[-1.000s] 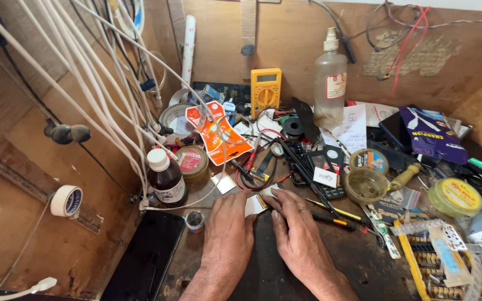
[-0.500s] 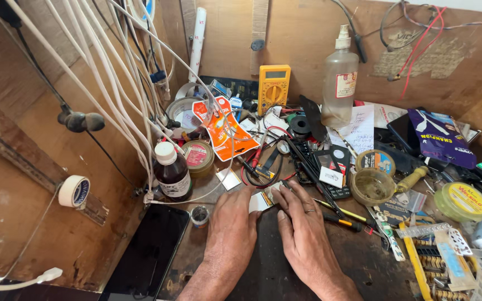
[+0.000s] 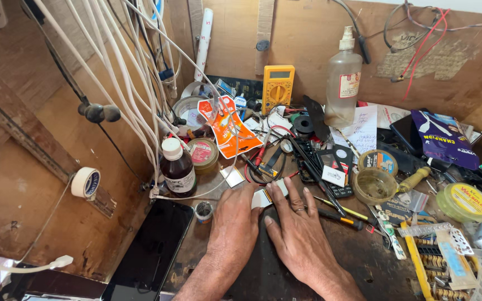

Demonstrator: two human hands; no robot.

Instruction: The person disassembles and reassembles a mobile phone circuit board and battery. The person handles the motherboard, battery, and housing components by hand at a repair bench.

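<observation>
Small white part: light, likely fragile; left hand and right hand fingertips are pinching its edges.

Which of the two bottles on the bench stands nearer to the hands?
The small dark brown bottle with the white cap, just left of the left hand. The tall clear bottle stands farther back by the wall.

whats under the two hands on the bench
A dark mat lies under the left hand and right hand. A small pale flat piece shows between the fingertips; the rest is covered.
</observation>
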